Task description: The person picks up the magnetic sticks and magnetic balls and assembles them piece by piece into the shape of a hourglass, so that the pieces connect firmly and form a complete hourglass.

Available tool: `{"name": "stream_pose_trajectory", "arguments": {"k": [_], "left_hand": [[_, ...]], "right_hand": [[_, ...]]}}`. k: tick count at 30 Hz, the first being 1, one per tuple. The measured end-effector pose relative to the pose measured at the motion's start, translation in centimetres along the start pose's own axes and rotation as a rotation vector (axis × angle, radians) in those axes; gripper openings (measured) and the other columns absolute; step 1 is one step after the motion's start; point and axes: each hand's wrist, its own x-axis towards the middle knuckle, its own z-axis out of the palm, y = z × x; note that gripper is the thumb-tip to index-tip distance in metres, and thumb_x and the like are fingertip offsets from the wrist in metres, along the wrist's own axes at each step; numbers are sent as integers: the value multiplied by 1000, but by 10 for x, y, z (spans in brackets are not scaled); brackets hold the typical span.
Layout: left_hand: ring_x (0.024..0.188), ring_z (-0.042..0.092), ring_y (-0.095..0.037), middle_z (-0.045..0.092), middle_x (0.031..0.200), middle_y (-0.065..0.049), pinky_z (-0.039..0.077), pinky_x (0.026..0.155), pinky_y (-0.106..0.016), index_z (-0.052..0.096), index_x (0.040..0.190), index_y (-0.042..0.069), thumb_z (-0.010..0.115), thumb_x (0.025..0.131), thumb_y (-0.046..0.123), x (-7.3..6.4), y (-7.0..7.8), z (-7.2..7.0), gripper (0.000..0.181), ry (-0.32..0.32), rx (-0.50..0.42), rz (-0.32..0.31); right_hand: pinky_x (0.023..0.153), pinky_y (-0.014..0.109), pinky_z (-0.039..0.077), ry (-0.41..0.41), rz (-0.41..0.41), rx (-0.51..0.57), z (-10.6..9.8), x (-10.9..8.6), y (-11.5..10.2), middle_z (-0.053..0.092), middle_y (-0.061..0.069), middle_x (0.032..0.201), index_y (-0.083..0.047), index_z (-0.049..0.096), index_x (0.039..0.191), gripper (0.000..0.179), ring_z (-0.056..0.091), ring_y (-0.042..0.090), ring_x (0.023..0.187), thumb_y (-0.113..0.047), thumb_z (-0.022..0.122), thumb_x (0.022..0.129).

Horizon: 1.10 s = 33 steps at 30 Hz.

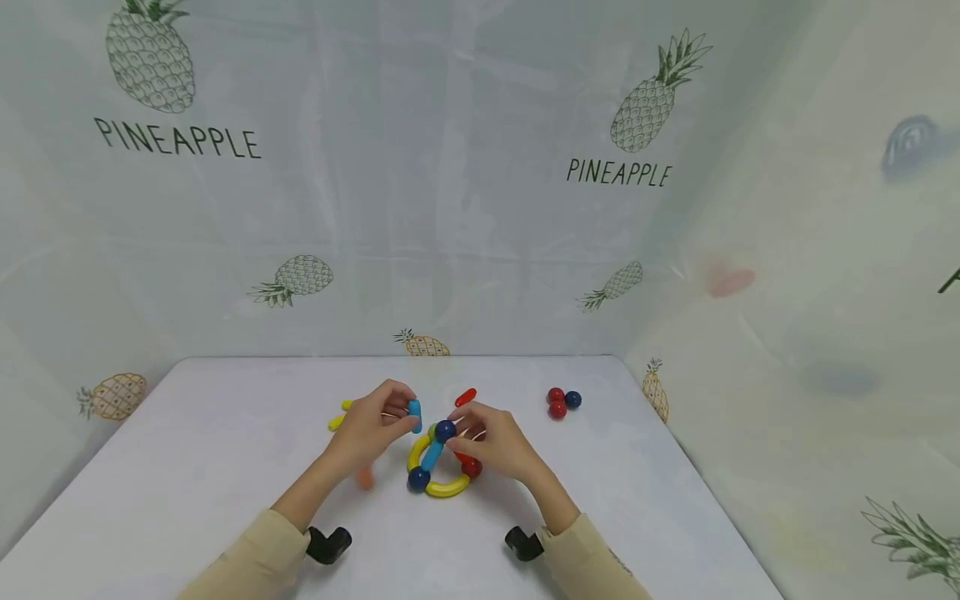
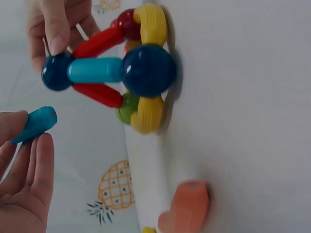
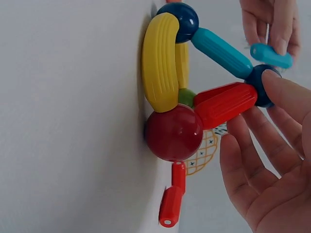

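Note:
A light blue magnetic rod [image 1: 415,416] is pinched between the thumb and fingers of my left hand [image 1: 372,427], raised just left of a ball-and-rod pyramid. My right hand [image 1: 497,442] holds the dark blue ball [image 3: 261,86] at the pyramid's top, thumb on its near side. From that ball run a light blue rod [image 2: 95,71] and two red rods [image 3: 227,105] down to a base ring. Curved yellow rods [image 1: 447,487] form the ring, joined by a dark blue ball [image 2: 148,71], a red ball [image 3: 174,132] and a green ball [image 2: 127,108].
Two red balls [image 1: 557,410] and a dark blue ball [image 1: 573,399] sit together at the back right. Red rods [image 1: 466,397] lie behind the pyramid, yellow pieces [image 1: 337,422] behind my left hand. Orange pieces [image 2: 191,206] rest left of the pyramid. A pineapple-print curtain [image 1: 450,208] surrounds the white table.

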Motion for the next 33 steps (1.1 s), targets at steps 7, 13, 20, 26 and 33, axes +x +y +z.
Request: {"name": "stream_pose_trajectory", "arguments": {"k": [7,13,20,26,33], "left_hand": [[104,70,-17,71,113,-1,61,97,-34,61,125,17,80,97,17,3,10,13,34,41,-52,-3],[105,68,-18,70,114,-1,59,100,-37,60,127,17,80,98,20,5,12,17,36,53,-55,-29],[104,68,-18,70,113,-2,60,98,-34,60,127,16,80,98,18,5,12,20,36,79,-75,-28],[106,69,-18,70,113,-1,60,97,-33,59,129,17,79,99,21,5,13,27,36,96,-86,-30],[105,71,-18,72,113,0,61,96,-36,57,131,21,80,98,19,4,13,33,40,95,-90,-35]], "right_hand": [[85,23,59,-4,5,9,2,2,0,76,-6,106,-19,70,124,30,71,13,97,-27,81,97],[84,23,59,2,14,3,3,4,-1,75,-5,104,-18,70,123,30,70,9,94,-26,82,96],[85,23,59,11,6,3,2,5,0,77,-1,105,-16,71,121,31,70,9,93,-25,83,95],[83,23,59,15,2,3,2,6,2,77,-2,104,-17,71,121,31,69,9,92,-26,84,94],[83,26,60,-23,-3,-20,-13,0,3,77,-5,108,-22,71,126,30,70,11,96,-27,79,98]]}}
